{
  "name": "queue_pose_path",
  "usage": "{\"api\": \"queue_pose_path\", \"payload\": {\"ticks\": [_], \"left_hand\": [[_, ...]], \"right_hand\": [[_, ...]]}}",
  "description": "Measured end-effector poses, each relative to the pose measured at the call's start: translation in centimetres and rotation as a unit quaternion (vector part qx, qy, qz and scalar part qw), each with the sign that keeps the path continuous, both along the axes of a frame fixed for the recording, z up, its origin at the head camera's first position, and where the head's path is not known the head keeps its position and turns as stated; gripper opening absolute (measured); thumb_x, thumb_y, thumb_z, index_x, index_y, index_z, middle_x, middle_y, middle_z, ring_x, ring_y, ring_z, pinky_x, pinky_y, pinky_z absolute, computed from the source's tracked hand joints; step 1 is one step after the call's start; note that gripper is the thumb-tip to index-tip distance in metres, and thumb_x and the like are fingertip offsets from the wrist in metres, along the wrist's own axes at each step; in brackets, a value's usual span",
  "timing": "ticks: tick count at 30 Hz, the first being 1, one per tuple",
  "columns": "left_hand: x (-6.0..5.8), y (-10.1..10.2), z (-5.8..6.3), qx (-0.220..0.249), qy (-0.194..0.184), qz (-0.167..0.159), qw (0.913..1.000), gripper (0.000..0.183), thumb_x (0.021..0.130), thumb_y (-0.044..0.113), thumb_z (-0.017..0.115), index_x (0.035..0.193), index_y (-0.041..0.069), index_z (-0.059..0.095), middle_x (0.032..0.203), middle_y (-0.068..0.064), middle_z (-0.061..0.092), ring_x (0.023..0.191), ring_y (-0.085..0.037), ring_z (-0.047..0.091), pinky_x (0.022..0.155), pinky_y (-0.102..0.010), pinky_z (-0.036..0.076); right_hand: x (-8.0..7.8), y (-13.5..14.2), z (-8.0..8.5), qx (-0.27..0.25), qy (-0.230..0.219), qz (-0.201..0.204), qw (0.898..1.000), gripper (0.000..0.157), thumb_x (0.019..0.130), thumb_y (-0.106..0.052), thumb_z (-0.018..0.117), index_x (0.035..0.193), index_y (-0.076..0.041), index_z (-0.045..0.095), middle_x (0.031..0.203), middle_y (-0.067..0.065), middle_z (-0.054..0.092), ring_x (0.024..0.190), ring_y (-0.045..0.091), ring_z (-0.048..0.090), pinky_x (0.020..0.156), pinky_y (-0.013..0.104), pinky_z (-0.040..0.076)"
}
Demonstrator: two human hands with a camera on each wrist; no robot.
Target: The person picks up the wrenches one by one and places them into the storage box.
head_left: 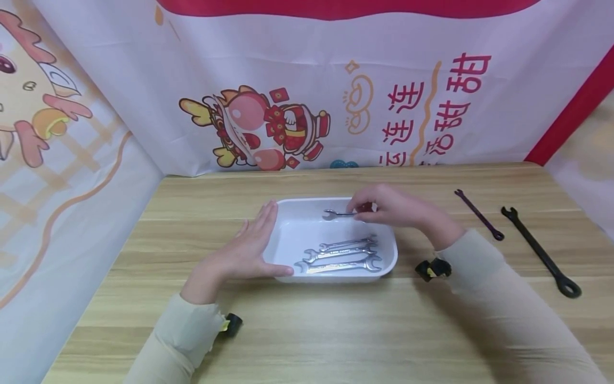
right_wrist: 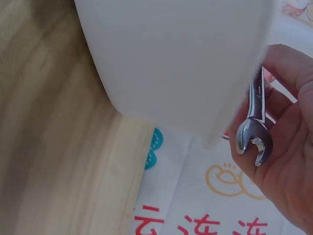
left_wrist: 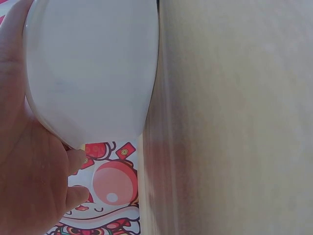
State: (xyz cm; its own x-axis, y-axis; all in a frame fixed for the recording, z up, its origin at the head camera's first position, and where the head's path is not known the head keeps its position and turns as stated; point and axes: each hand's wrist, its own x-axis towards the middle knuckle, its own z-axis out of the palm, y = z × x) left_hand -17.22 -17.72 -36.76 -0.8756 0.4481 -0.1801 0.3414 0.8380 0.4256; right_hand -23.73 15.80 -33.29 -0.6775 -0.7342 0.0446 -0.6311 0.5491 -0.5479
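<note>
A white tray [head_left: 288,234] sits on the wooden table, with several silver open-ended wrenches [head_left: 340,256] side by side along its near side. My right hand [head_left: 386,205] pinches a small silver wrench [head_left: 331,215] over the tray's far right part; its open end shows below the fingers in the right wrist view, as the wrench [right_wrist: 255,132] lies against the palm. At the tray's left end, my left hand [head_left: 249,245] rests on the rim with fingers straight and thumb at the near corner. The left wrist view shows that hand [left_wrist: 29,161] against the tray's outer wall [left_wrist: 93,68].
To the right on the table lie a small dark purple wrench [head_left: 479,215] and a larger black combination wrench [head_left: 539,250]. A white cloth [head_left: 307,48] with printed cartoons and red characters hangs behind the table's far edge. Black wrist cameras [head_left: 433,269] sit beneath both sleeves.
</note>
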Motion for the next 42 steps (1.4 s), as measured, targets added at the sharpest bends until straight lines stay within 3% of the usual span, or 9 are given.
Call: {"api": "queue_pose_path", "payload": {"ticks": [14, 33, 42], "left_hand": [[0.2, 0.0, 0.1, 0.006, 0.000, -0.001, 1.0000, 0.134, 0.072, 0.070, 0.074, 0.159, 0.016, -0.011, 0.168, 0.001, -0.016, 0.156, -0.019, -0.011, 0.123, -0.059, 0.002], [0.2, 0.1, 0.0, 0.010, -0.001, 0.000, 1.0000, 0.133, 0.072, 0.070, 0.074, 0.160, 0.016, -0.010, 0.168, 0.002, -0.016, 0.156, -0.020, -0.010, 0.123, -0.060, 0.003], [0.2, 0.0, 0.0, 0.010, 0.000, 0.001, 0.9999, 0.134, 0.072, 0.070, 0.074, 0.159, 0.018, -0.012, 0.168, 0.001, -0.015, 0.156, -0.020, -0.010, 0.123, -0.060, 0.003]], "right_hand": [[-0.1, -2.1, -1.9, -0.033, -0.016, 0.017, 0.999, 0.019, 0.092, -0.011, 0.069, 0.109, -0.015, 0.075, 0.097, -0.002, 0.073, 0.084, 0.008, 0.064, 0.077, 0.027, 0.057], [-0.6, -3.6, -3.2, -0.007, -0.077, 0.009, 0.997, 0.016, 0.091, -0.010, 0.069, 0.105, -0.015, 0.075, 0.100, 0.001, 0.074, 0.088, 0.009, 0.065, 0.083, 0.026, 0.057], [-0.6, -4.0, -3.6, 0.017, -0.057, 0.001, 0.998, 0.013, 0.090, -0.015, 0.071, 0.102, -0.020, 0.076, 0.093, -0.008, 0.071, 0.086, 0.007, 0.063, 0.082, 0.026, 0.055]]}}
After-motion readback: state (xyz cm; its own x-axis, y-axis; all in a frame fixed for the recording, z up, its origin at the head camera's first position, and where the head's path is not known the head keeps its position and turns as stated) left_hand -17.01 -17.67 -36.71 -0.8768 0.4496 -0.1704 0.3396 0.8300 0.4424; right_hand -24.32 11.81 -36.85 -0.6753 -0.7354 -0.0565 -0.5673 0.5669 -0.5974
